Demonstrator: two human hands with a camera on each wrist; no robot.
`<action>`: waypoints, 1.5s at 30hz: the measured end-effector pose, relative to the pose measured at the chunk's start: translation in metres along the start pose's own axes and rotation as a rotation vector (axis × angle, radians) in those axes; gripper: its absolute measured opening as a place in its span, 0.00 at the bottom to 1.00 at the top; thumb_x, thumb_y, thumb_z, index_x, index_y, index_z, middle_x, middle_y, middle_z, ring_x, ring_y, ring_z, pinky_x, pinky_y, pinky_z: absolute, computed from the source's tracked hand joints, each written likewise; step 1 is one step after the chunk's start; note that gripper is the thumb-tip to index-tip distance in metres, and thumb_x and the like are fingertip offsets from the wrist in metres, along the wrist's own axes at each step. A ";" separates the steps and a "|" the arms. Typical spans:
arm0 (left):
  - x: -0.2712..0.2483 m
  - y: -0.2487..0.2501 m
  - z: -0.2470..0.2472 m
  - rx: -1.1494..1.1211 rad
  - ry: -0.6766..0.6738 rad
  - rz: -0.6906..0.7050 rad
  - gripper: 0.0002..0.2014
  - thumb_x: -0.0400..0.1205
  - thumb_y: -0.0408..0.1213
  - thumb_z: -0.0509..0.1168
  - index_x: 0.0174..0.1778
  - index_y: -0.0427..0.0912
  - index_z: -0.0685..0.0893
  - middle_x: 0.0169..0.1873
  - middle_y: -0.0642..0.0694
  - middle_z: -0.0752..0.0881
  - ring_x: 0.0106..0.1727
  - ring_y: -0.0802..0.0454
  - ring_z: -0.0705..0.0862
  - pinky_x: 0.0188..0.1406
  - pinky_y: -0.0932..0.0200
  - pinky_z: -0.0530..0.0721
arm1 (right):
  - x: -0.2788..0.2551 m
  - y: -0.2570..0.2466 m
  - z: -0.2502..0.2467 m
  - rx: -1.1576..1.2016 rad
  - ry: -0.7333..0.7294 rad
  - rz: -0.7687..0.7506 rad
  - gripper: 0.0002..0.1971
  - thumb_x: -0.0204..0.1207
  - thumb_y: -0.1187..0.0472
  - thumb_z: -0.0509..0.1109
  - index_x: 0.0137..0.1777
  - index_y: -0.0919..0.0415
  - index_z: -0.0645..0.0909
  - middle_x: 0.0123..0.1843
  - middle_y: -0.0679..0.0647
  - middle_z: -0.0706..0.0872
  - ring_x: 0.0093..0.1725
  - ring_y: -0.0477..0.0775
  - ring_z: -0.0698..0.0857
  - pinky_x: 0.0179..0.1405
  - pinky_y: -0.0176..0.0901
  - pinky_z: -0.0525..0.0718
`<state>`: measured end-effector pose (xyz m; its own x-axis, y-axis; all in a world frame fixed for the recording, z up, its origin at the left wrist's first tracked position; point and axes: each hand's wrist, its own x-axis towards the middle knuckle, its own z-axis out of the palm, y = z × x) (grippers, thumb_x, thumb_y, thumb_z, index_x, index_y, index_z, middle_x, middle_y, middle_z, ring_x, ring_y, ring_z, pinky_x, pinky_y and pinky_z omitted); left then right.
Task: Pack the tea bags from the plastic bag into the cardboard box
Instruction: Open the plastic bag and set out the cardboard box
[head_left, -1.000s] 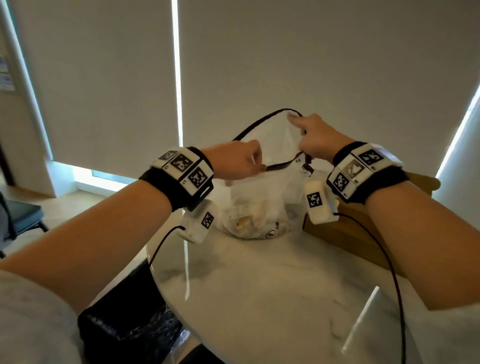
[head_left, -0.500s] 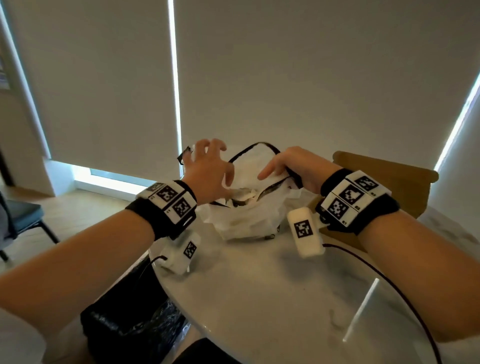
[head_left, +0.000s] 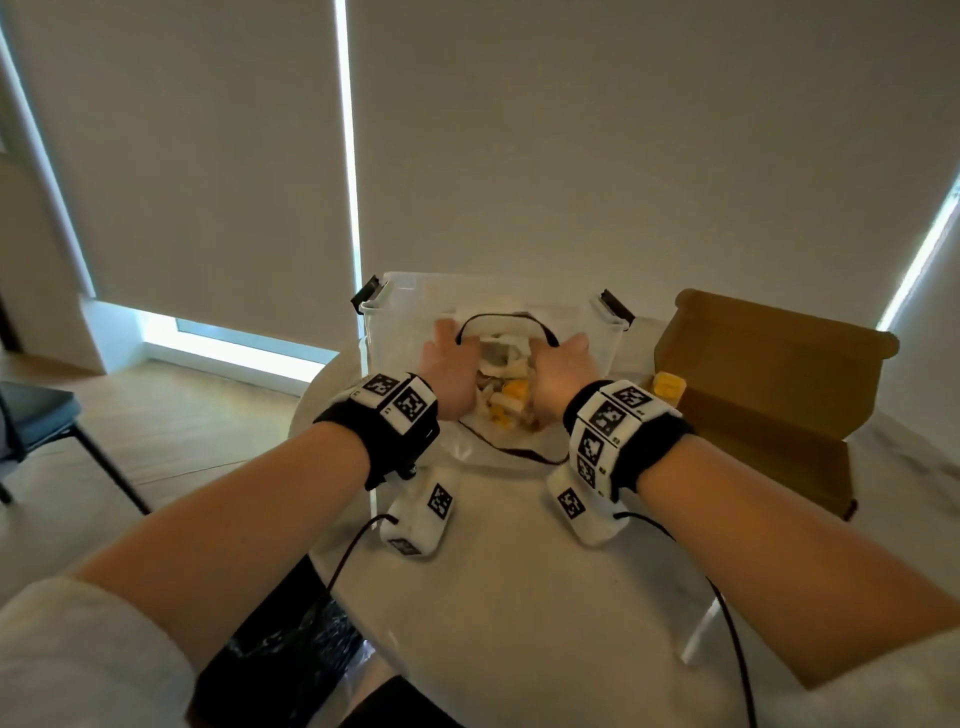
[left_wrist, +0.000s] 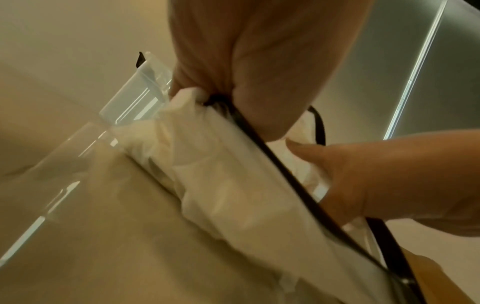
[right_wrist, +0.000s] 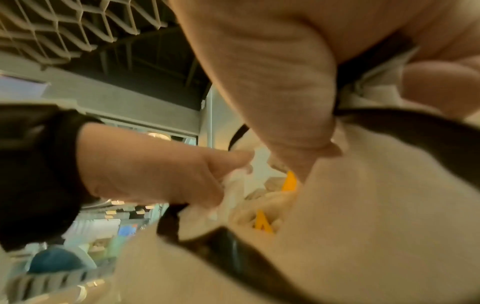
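Note:
A white plastic bag (head_left: 485, 448) with a black-edged mouth lies on the round marble table (head_left: 519, 597). White and yellow tea bags (head_left: 511, 392) show inside it. My left hand (head_left: 449, 371) grips the left side of the rim, fingers curled round the black edge (left_wrist: 259, 144). My right hand (head_left: 563, 371) pinches the right side of the rim (right_wrist: 389, 121), so the mouth is held apart. An open cardboard box (head_left: 769, 374) stands to the right, with one yellow tea bag (head_left: 669, 387) in it.
A clear plastic tub (head_left: 395, 322) with black clips stands right behind the bag. A black bin bag (head_left: 280, 649) hangs by the table's near left edge. A dark chair (head_left: 36, 415) stands on the floor at far left. Sensor cables trail from both wrists.
The bag was held up in the air by its rim; it now lies on the table. Both hands have come down with it and spread its mouth wide.

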<state>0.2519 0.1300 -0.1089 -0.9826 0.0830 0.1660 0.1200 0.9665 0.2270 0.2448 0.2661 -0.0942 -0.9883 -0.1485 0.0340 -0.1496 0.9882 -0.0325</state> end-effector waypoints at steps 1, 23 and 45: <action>0.004 0.001 -0.002 -0.029 0.047 0.001 0.23 0.76 0.24 0.60 0.68 0.36 0.68 0.73 0.34 0.53 0.65 0.33 0.68 0.66 0.48 0.74 | 0.003 0.002 -0.002 0.013 0.071 0.005 0.31 0.77 0.57 0.68 0.76 0.61 0.61 0.68 0.67 0.64 0.54 0.65 0.79 0.47 0.44 0.79; 0.004 0.006 0.010 -0.255 -0.036 0.235 0.32 0.67 0.55 0.77 0.64 0.70 0.70 0.80 0.50 0.35 0.80 0.34 0.40 0.77 0.34 0.54 | -0.046 0.101 -0.034 0.608 0.099 -0.110 0.12 0.79 0.51 0.67 0.59 0.51 0.72 0.60 0.51 0.73 0.55 0.50 0.77 0.49 0.42 0.79; 0.025 0.059 0.010 0.510 -0.198 0.218 0.48 0.56 0.79 0.64 0.73 0.70 0.63 0.70 0.48 0.65 0.70 0.38 0.67 0.65 0.35 0.70 | -0.079 0.156 -0.018 0.055 -0.306 0.097 0.07 0.76 0.61 0.72 0.37 0.53 0.82 0.34 0.49 0.83 0.29 0.43 0.80 0.32 0.33 0.80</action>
<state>0.2326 0.1915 -0.1011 -0.9566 0.2891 -0.0361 0.2868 0.9128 -0.2907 0.3001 0.4326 -0.0842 -0.9597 -0.0663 -0.2732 -0.0475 0.9961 -0.0747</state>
